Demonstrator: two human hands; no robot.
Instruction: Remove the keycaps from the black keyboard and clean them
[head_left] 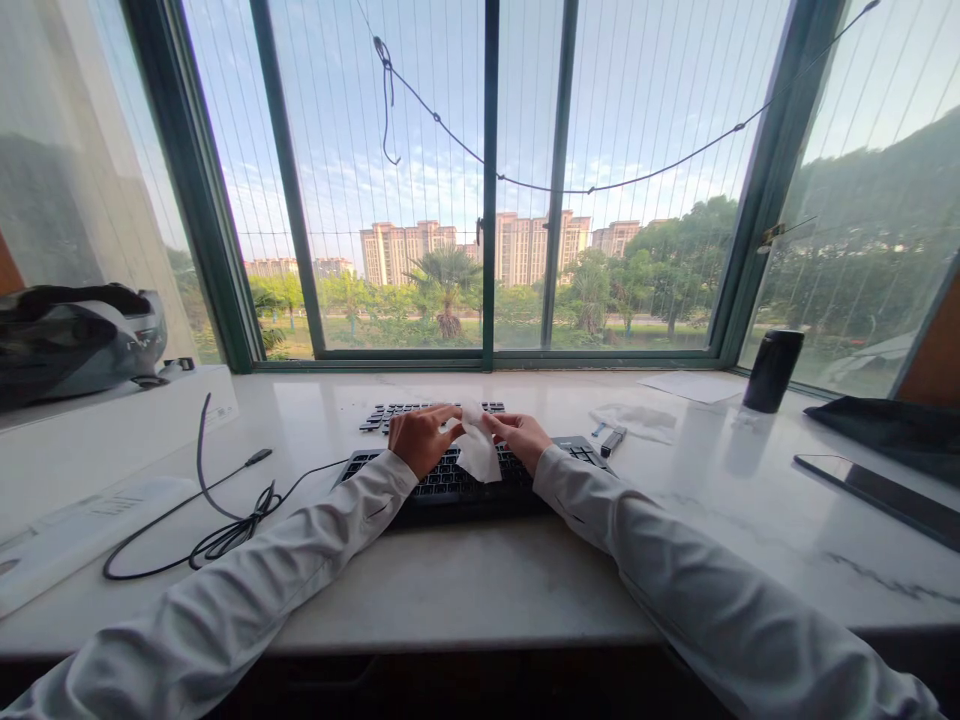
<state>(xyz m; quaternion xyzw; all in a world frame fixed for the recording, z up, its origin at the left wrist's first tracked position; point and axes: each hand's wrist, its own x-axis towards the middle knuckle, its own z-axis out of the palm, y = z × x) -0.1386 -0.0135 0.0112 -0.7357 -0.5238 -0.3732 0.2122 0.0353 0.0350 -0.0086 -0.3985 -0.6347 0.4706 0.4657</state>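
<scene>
A white tissue (480, 458) hangs between my two hands, over a black keyboard (465, 508) on the white marble tabletop. My left hand (424, 438) pinches the tissue's upper left part, fingers closed. From the other side my right hand (523, 438) grips it between thumb and fingers. Whether anything is wrapped inside the tissue cannot be seen. Behind the keyboard lie several loose black keycaps (373, 417), partly hidden by my left hand. The keyboard's middle is covered by the tissue and my hands.
To the left are a coiled black cable (236, 538) and a white box (187, 395) bearing a dark bag-like object. On the right lie a small dark tool (613, 441), crumpled clear plastic (637, 420), a black can (774, 370) and a phone (885, 495). A window stands behind.
</scene>
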